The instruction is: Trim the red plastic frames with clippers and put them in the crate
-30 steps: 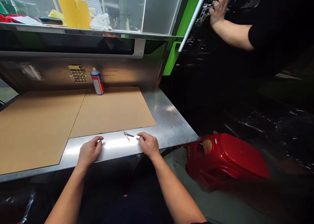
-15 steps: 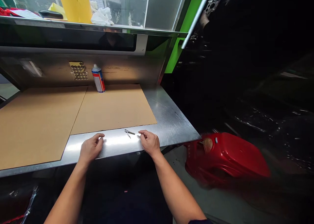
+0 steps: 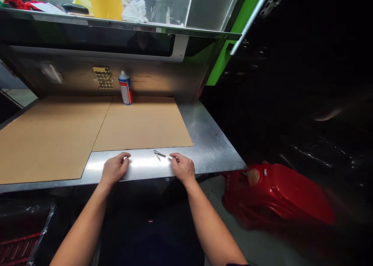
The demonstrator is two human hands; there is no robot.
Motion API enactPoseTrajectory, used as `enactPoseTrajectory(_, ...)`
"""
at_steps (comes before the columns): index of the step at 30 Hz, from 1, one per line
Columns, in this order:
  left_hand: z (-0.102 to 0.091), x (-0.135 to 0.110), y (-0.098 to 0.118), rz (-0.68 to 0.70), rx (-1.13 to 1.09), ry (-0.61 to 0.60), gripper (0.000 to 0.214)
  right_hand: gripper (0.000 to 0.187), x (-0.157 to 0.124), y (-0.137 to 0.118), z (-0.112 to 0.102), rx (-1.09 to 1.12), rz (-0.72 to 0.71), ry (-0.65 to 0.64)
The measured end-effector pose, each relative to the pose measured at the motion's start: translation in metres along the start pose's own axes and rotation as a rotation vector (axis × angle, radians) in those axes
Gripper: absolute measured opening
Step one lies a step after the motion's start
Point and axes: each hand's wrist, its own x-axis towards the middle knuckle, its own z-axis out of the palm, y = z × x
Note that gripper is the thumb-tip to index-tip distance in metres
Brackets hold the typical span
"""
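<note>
Count: 1 small metal tool point(image 3: 160, 154), 2 cardboard sheets point(image 3: 145, 126), 1 spray can point(image 3: 126, 90).
Left hand point(image 3: 115, 168): half-curled, released, almost straight in front of can.
Right hand point(image 3: 183, 167): loosely curled, released; fingertips just beside tool.
Tool: silvery, slim, thin arm splayed out; on metal table point(image 3: 211, 145), front-right of can.
</note>
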Motion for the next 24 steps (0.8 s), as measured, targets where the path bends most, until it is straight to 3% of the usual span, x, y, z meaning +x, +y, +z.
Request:
enactPoseTrajectory(20, -0.0019, -0.0022, 0.0044, 0.056, 0.049, -0.048, 0.027, 0.033, 0.0007, -0.0055, -0.0026, -0.086, 0.057, -0.041)
enactPoseTrajectory(24, -0.0008, -0.0029, 0.0063, 0.069, 0.078, -0.047, 0.038, 0.033, 0.0007, -0.0053, -0.0036, -0.094, 0.055, -0.047)
